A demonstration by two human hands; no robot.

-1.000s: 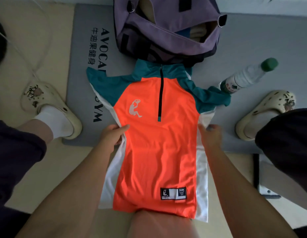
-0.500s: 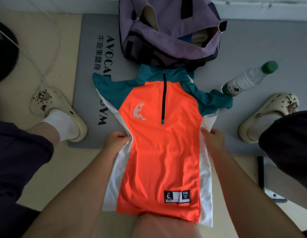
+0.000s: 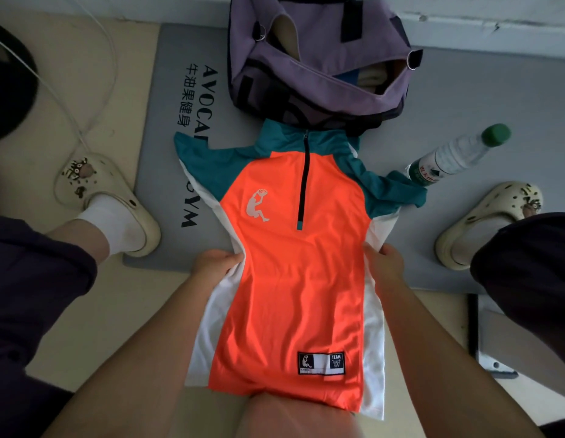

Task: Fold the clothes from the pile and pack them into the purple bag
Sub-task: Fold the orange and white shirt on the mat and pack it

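An orange jersey (image 3: 293, 279) with teal shoulders, white side panels and a black half zip lies face up, its collar toward the bag. My left hand (image 3: 216, 263) pinches its left side at waist height. My right hand (image 3: 383, 263) pinches the right side at the same height. The purple bag (image 3: 309, 86) lies open on the grey mat just beyond the collar, with folded cloth showing inside. The jersey's hem drapes over something at the bottom edge of the view.
A grey mat (image 3: 464, 99) with black lettering covers the floor under the bag. A water bottle with a green cap (image 3: 458, 156) lies right of the jersey. Feet in cream clogs stand at left (image 3: 107, 197) and right (image 3: 489, 222). A white cable (image 3: 82, 90) crosses the floor at left.
Both hands slid a little down the jersey's sides and drew the fabric inward at the waist. The view tilted slightly, showing more of the bag and mat.
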